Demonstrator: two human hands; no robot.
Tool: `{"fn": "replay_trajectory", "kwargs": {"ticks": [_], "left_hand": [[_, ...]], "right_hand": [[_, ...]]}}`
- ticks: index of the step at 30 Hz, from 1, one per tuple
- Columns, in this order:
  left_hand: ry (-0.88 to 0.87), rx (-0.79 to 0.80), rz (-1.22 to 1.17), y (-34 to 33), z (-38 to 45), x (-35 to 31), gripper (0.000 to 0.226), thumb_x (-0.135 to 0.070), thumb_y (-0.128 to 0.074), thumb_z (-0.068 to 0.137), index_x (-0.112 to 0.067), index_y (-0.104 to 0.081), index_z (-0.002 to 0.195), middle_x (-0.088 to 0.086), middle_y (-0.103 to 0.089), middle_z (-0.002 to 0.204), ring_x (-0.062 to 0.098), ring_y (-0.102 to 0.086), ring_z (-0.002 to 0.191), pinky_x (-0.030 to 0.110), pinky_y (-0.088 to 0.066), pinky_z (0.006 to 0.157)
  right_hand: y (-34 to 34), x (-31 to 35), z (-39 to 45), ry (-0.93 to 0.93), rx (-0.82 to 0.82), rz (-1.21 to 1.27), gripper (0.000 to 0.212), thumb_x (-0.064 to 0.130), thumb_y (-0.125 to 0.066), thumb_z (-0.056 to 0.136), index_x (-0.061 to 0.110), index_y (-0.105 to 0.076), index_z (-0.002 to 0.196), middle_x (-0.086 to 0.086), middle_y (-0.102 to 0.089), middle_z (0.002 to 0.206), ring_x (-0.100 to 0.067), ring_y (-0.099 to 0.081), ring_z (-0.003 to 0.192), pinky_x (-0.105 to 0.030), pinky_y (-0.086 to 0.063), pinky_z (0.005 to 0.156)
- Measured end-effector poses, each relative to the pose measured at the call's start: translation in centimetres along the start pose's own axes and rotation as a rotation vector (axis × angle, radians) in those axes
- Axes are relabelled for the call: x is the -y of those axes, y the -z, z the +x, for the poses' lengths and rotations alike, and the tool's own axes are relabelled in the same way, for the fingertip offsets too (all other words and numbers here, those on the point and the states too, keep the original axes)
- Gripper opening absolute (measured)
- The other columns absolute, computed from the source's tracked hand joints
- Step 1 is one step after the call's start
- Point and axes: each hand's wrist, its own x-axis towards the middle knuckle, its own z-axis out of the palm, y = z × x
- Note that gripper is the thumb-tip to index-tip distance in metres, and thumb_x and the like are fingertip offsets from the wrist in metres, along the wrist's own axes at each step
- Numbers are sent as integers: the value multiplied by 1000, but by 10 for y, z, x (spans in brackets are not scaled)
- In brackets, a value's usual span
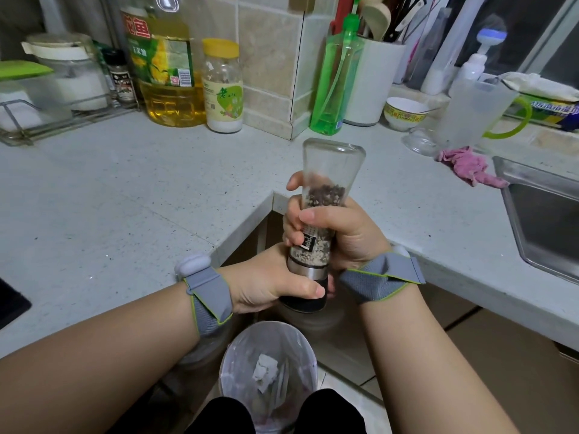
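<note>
A glass pepper grinder is held upside down in front of the counter's inner corner, its clear base pointing up and peppercorns gathered in the narrow middle. My right hand grips the glass body, fingers and thumb wrapped round it. My left hand grips the black grinding cap and steel collar at the lower end, thumb across the front. Both wrists wear grey bands. Directly below stands a bin lined with a plastic bag, crumpled paper inside.
A speckled grey L-shaped counter wraps round me. An oil bottle, a yellow-lidded jar, a green spray bottle and a utensil holder stand at the back. A bowl, a measuring jug, a pink cloth and a sink are on the right.
</note>
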Motion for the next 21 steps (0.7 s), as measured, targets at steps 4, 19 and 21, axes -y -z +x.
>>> {"fn": "replay_trajectory", "kwargs": {"ticks": [4,19,21], "left_hand": [[-27,-84,85,0,1,5,40,-15,-76,59,-3,-64,95,10,-69,87,21,-65,84,29,-54,83],[-14,-547,576,16,14,9,76,-41,-77,45,-18,-53,113,-1,-69,105,19,-66,100,44,-55,87],[-37,-512,476,18,14,9,70,-34,-82,48,-19,-56,111,5,-72,105,22,-69,101,52,-54,90]], "right_hand": [[-3,-2,-4,26,-162,-127,33,-7,-58,70,8,-50,98,-9,-51,60,-23,-52,50,-34,-39,59],[-15,-33,10,300,-886,-546,40,19,-80,63,23,-49,89,-6,-60,80,-30,-65,77,-45,-55,78],[-10,-22,4,222,-652,-470,40,9,-71,65,18,-51,98,-6,-62,87,-22,-63,83,-42,-50,80]]}}
